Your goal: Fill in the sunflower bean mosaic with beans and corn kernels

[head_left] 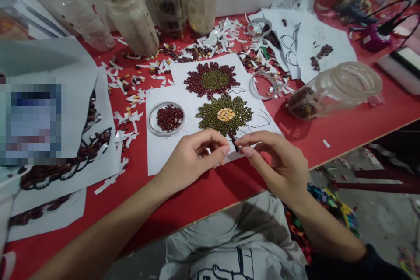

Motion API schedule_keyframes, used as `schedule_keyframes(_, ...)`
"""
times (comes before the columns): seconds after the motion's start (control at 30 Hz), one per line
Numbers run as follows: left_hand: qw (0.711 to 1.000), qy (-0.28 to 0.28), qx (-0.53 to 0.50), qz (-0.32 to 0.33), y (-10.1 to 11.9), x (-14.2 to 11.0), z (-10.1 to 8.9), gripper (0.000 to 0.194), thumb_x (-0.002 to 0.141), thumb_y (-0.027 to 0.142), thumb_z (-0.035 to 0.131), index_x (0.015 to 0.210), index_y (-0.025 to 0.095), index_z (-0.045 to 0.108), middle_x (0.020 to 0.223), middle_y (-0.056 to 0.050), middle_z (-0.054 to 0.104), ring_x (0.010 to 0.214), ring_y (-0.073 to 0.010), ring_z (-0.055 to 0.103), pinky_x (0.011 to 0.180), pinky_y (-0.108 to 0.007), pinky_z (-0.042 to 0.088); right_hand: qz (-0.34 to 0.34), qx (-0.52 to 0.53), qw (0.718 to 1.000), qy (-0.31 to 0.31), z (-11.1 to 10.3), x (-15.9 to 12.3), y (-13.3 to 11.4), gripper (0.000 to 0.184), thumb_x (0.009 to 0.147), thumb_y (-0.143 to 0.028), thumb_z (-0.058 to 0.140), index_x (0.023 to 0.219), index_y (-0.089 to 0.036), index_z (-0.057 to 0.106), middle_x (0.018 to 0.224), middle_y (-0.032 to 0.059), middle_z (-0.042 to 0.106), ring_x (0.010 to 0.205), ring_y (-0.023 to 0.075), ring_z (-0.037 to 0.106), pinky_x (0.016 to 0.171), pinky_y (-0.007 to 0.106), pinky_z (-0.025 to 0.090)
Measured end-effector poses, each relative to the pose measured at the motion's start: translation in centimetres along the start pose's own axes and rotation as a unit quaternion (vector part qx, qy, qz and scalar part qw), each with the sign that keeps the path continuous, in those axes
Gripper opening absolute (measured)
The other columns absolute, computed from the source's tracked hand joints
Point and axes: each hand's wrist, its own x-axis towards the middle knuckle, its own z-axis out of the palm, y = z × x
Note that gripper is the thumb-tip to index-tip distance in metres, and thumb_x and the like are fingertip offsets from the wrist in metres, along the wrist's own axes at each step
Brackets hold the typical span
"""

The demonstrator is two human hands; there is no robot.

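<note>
Thumb and index of left hand [193, 151] curved, almost meeting; opposite, on right hand [282, 153], 2 fingertips slightly parted, beside dark-red bean stem [233, 141], below green mung-bean flower [209, 117] on white paper [159, 153]. Cannot tell whether pinching anything.

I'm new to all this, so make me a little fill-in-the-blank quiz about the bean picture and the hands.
1. The upper flower has dark red petals around a ____ centre.
2. In the picture, the shallow dish of dark red beans sits to the ____ of the lower flower.
3. Of the two flowers, the left hand and right hand are nearer the ____ one.
4. The tabletop beneath the paper is coloured ____.

Missing words: green; left; lower; red.
</note>
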Motion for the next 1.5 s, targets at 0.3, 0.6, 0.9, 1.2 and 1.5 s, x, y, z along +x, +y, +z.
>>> schedule_keyframes(0.3,0.995,0.052,0.088,0.011,-0.6,0.2,-0.2,0.012,0.091,0.028,0.062,0.091,0.017,0.066,0.068,0.004,0.064,0.058,-0.0077,0.056,0.055,-0.016,0.043,-0.056,-0.048,0.996,-0.044,0.1,0.2,0.3,0.021,0.091,-0.007,0.060,0.105,-0.019,0.069,0.102,0.0093,0.073,0.097,0.0164,0.070,0.085,0.030,0.059)
schedule_keyframes(0.6,0.947,0.059,0.312,-0.051,-0.1,0.8,-0.8,0.010,0.087,0.019,0.059,0.087,0.018,0.069,0.065,0.004,0.066,0.056,-0.0091,0.056,0.056,-0.020,0.039,-0.064,-0.132,0.989,-0.019,-0.3,0.0,1.8,0.019,0.092,-0.008,0.060,0.104,-0.019,0.068,0.090,0.0061,0.069,0.083,0.0163,0.065,0.071,0.030,0.055)
schedule_keyframes(0.9,0.941,0.014,0.289,-0.175,1.5,2.6,-0.2,0.011,0.085,0.022,0.058,0.087,0.018,0.068,0.062,0.004,0.069,0.053,-0.0095,0.056,0.047,-0.016,0.040,-0.139,-0.223,0.957,-0.123,-0.1,-0.2,2.2,0.014,0.095,-0.015,0.058,0.106,-0.017,0.068,0.111,0.0082,0.075,0.105,0.0270,0.058,0.086,0.043,0.052)
schedule_keyframes(1.2,0.945,-0.005,0.248,-0.213,1.2,3.5,-0.3,0.013,0.085,0.026,0.057,0.085,0.017,0.066,0.062,0.003,0.069,0.035,-0.0067,0.044,0.031,-0.017,0.035,-0.151,-0.263,0.941,-0.149,0.1,-0.1,2.0,0.015,0.098,-0.015,0.053,0.102,-0.017,0.068,0.114,0.0035,0.076,0.111,0.0272,0.057,0.087,0.038,0.046)
schedule_keyframes(1.5,0.955,-0.010,0.172,-0.241,1.4,3.8,-0.3,0.006,0.080,0.013,0.055,0.076,0.017,0.059,0.054,0.004,0.063,0.032,-0.0070,0.043,0.029,-0.017,0.036,-0.159,-0.254,0.943,-0.142,0.2,-0.1,2.0,0.014,0.096,-0.015,0.056,0.096,-0.021,0.068,0.114,0.0025,0.077,0.108,0.0260,0.060,0.081,0.039,0.048)
